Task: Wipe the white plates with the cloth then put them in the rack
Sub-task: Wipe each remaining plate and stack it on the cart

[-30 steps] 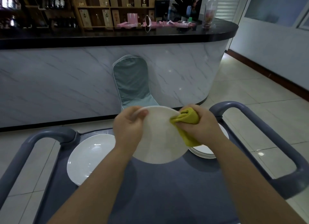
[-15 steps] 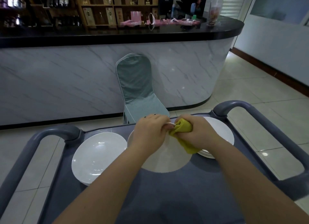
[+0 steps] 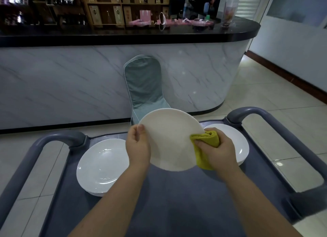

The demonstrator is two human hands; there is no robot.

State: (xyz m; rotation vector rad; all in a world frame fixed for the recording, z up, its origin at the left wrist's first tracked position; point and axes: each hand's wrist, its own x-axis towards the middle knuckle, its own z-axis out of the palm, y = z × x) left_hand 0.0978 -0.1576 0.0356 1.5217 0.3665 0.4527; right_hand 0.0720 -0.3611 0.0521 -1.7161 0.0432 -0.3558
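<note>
My left hand (image 3: 138, 146) grips the left rim of a white plate (image 3: 170, 139), held tilted above the grey cart top (image 3: 169, 201). My right hand (image 3: 217, 152) holds a folded yellow cloth (image 3: 206, 143) against the plate's right edge. Another white plate (image 3: 102, 164) lies on the cart at the left. A further white plate (image 3: 235, 143) lies at the right, partly hidden behind my right hand. No rack is in view.
The cart has grey tubular handles at the left (image 3: 35, 157) and right (image 3: 276, 123). Behind it a covered chair (image 3: 144, 90) stands against a marble-fronted counter (image 3: 70, 81) with a black top. Tiled floor (image 3: 269, 91) spreads to the right.
The plate has been lifted and tilted up. My left hand has shifted from the top rim to the left rim. My right hand with the cloth has slid to the plate's right edge.
</note>
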